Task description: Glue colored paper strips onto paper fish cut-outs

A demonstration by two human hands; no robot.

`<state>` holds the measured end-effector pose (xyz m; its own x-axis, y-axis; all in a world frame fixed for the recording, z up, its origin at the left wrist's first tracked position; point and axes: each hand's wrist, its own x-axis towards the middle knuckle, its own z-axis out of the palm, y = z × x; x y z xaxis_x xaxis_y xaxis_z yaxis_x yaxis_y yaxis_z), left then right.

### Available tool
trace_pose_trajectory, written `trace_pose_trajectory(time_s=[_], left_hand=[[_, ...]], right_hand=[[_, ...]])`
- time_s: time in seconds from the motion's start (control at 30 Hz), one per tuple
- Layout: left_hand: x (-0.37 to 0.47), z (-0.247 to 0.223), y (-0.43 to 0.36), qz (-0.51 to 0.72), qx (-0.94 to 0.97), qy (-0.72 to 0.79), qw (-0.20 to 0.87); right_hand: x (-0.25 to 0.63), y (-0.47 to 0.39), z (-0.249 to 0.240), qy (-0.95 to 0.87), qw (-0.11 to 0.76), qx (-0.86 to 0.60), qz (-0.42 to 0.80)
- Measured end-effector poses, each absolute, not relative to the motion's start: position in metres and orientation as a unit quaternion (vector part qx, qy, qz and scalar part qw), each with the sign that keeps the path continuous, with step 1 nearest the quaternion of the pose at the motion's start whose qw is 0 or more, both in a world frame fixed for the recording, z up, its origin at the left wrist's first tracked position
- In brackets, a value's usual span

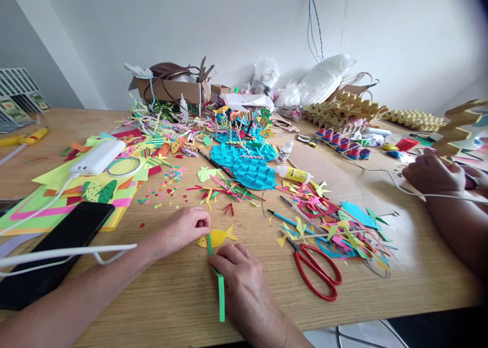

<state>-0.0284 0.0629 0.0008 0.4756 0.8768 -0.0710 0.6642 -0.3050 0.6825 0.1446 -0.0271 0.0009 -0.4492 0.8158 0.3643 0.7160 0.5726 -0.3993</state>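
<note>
A yellow paper fish [217, 238] lies flat on the wooden table between my two hands. Across its body, near the head, runs a narrow green paper strip [221, 297]. My left hand [192, 224] pinches the strip's upper end just above the fish. Below and to the right, my right hand [240, 274] has its fingers closed on the same strip, whose lower part bends down toward the table's front edge. Its fingertips are partly hidden.
Red-handled scissors [318, 272] lie right of my right hand, beside paper scraps [343, 231]. Glue bottles [295, 175] and blue paper discs [253, 173] stand beyond. A black phone [72, 241] and white power bank [98, 156] are left. Another person's hands [434, 172] hold egg-carton material at right.
</note>
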Motion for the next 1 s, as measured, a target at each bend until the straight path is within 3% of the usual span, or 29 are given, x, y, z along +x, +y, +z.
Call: trace_pose_trajectory(time_s=[1.0], left_hand=[[-0.0282, 0.0007, 0.0625, 0.152, 0.801, 0.486, 0.315]], right_hand=[[0.1414, -0.0254, -0.0039, -0.842, 0.276, -0.458, 0.068]])
